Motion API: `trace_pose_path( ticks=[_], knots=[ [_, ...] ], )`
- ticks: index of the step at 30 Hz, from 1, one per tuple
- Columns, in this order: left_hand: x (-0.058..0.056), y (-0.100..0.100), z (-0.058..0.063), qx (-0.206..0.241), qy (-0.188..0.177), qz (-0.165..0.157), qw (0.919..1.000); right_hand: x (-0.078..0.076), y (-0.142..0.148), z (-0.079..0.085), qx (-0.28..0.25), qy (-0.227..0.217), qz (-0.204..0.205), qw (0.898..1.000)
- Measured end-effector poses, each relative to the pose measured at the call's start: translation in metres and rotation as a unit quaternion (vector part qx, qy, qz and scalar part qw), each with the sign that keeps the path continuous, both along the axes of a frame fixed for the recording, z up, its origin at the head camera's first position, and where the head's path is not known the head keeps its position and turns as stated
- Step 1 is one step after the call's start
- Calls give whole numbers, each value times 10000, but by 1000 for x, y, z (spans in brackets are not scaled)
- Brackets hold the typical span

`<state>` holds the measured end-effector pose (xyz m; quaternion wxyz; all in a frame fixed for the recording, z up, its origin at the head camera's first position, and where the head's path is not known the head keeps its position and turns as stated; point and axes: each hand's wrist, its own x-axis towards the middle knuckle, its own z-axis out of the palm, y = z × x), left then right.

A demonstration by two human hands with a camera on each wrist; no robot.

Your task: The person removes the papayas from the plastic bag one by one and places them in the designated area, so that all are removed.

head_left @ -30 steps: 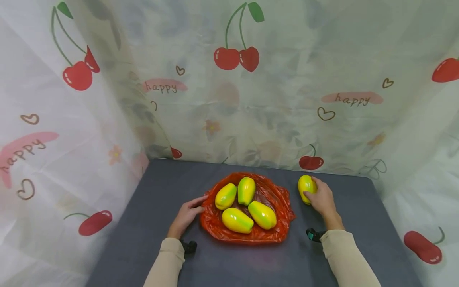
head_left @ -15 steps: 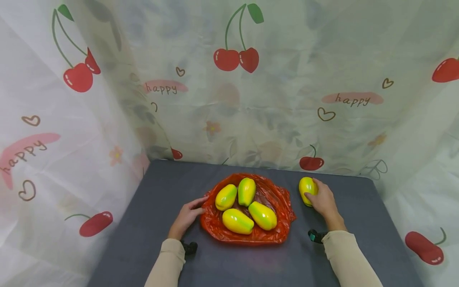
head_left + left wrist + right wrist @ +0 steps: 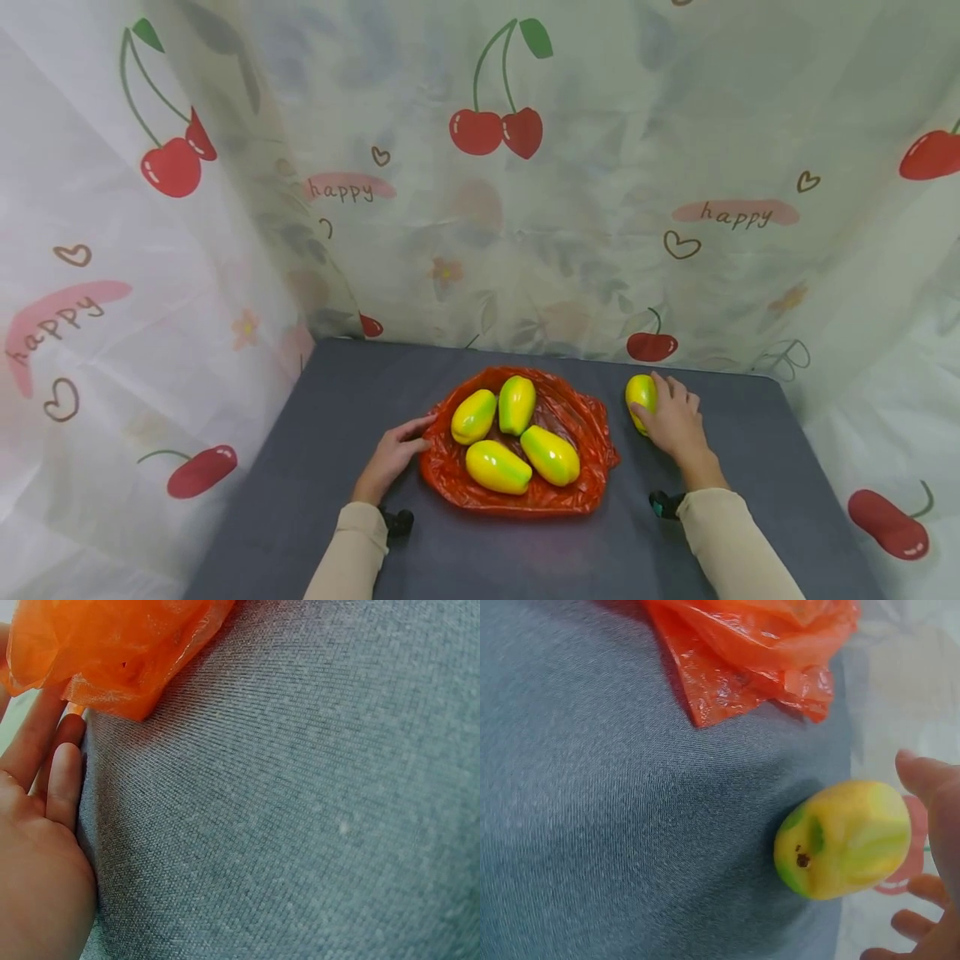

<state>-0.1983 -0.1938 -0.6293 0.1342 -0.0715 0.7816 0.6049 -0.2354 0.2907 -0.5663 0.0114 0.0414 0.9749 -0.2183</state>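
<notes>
A yellow-green papaya [image 3: 640,405] lies alone on the dark cloth, to the right of a red plastic bag [image 3: 525,502]. Around its right side is my right hand [image 3: 677,427], fingers and thumb spread. In the right wrist view, thumb and fingertips look slightly apart from the papaya [image 3: 847,840]. Several similar papayas [image 3: 498,467] rest inside the bag, which is spread wide with crumpled edges. At its left edge, my left hand [image 3: 392,458] touches the plastic with fairly straight fingers. The bag [image 3: 127,652] covers some of those fingertips in the left wrist view.
A grey-blue cloth [image 3: 360,383] covers the table. White curtains with cherry prints [image 3: 495,250] hang behind its far edge and along both sides. Each wrist wears a small black device [image 3: 400,522].
My right hand's fingers have loosened and spread away from the lone papaya, which stays in about the same place. My left hand and the bag keep their places; the head view has tilted slightly.
</notes>
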Motion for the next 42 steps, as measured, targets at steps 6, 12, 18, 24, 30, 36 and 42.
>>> trace_pose_path(
  ticks=[6,12,18,24,30,36,42],
  knots=[
    [0,0,-1,28,-3,-1,10000,3,-6,6,247,-60,156,9996],
    [0,1,1,-10,21,90,10000,4,-15,17,575,39,353,9977],
    [-2,3,0,-106,-41,169,9998,8,-28,28,847,62,633,9944],
    [-4,3,0,-96,-39,141,9998,14,-43,35,980,322,950,9901],
    [-3,4,1,-68,-44,134,9999,24,-57,37,1082,504,1218,9854],
    [-2,4,0,-93,23,110,9999,32,-73,34,1257,597,1484,9791],
    [-2,3,-1,-176,45,105,9998,39,-89,30,1123,636,1715,9767]
  ],
)
